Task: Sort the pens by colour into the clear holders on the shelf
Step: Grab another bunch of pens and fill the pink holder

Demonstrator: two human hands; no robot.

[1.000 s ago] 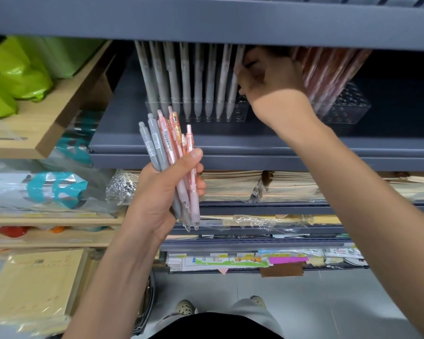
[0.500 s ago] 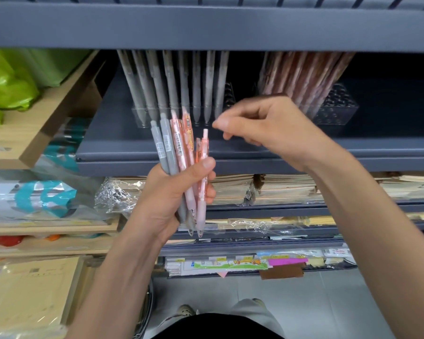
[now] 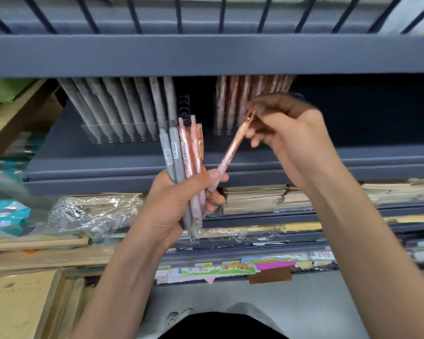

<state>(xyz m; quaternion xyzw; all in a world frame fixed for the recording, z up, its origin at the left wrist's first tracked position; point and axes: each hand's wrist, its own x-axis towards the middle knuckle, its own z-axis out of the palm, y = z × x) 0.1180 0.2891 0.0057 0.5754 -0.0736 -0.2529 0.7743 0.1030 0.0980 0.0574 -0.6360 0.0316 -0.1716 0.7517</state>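
Screening the shelved pink pens [image 3: 227, 104]: right hand [image 3: 287, 135], pinched pen [image 3: 230, 152].

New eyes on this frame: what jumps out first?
The right hand, centre-right, pinches the top of a pink pen that slants down towards the left hand. That hand, at centre, grips a bundle of grey and pink pens upright. Behind them on the grey shelf stand a row of grey pens at left and a row of pink pens at right.

Grey shelves [image 3: 230, 55] fill the view; paper stacks [image 3: 255, 196] lie on lower tiers; wooden shelves [image 3: 34, 243] stand left; grey floor [image 3: 206, 294] below.
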